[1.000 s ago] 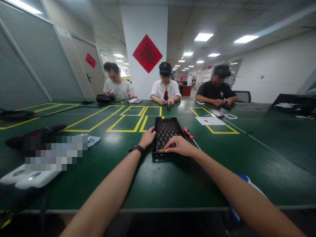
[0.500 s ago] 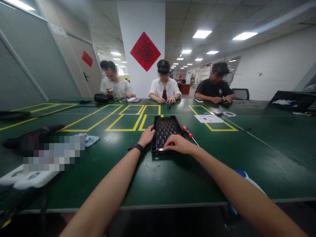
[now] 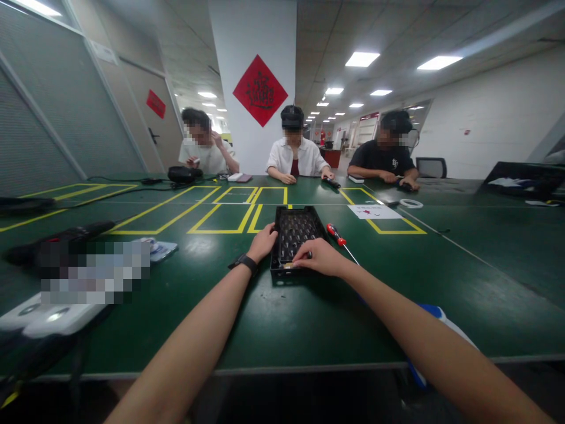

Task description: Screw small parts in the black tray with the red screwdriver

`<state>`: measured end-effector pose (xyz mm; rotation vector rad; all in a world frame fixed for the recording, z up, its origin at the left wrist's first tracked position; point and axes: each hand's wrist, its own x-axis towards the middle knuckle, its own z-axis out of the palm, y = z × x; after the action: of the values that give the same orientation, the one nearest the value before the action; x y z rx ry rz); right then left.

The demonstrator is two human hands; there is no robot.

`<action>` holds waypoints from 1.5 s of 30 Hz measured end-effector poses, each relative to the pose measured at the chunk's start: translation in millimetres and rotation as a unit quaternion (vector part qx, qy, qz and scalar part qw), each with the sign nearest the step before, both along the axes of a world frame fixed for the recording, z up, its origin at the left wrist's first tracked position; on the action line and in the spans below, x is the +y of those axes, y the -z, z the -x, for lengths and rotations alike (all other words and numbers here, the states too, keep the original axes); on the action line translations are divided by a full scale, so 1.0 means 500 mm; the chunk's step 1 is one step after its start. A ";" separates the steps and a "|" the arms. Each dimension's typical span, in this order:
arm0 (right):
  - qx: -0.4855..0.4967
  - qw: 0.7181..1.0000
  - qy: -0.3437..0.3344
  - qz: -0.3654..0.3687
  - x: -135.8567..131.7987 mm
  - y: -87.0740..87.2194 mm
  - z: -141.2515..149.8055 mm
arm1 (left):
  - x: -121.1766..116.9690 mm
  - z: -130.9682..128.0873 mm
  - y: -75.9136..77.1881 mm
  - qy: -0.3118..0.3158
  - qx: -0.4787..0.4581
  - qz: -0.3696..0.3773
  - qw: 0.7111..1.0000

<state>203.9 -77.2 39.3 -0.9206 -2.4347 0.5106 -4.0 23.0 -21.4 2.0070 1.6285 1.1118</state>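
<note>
A shallow black plastic case (image 3: 286,280) with rows of small fittings inside lies on the green table. My left hand (image 3: 263,240), with a dark band at its wrist, grips the case's left wall, thumb near the rim. At the near end of the case my right hand (image 3: 318,255) is closed in a pinch over the inside. Right by those fingertips sits a small pale, yellowish piece (image 3: 288,265). What exactly the pinch holds is too small to make out. A red and black screwdriver (image 3: 336,234) lies just right of the case, its shaft pointing toward my right forearm.
A power drill (image 3: 59,240) and a white power strip (image 3: 66,315) lie at the left. Yellow tape marks (image 3: 220,231) cross the table. A printed sheet (image 3: 375,211) and a white cable coil (image 3: 410,204) are at the right. Three people sit opposite.
My right fingers have shifted slightly at the near end of the case; my left hand stays put. Across the table, the person at left raised a hand to the head, and the middle person's tool turned.
</note>
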 end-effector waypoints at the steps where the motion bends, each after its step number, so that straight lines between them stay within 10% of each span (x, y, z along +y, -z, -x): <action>1: -0.006 1.000 -0.002 -0.007 -0.001 0.000 0.000 | 0.000 0.000 0.000 -0.001 0.002 0.000 1.000; 45: 0.010 1.000 0.004 0.008 0.003 0.006 0.001 | -0.005 -0.001 -0.004 0.000 0.000 0.007 1.000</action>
<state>203.5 -75.6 36.5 -0.9283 -2.4107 0.5347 -3.6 20.5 -19.3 1.9969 1.6322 1.0977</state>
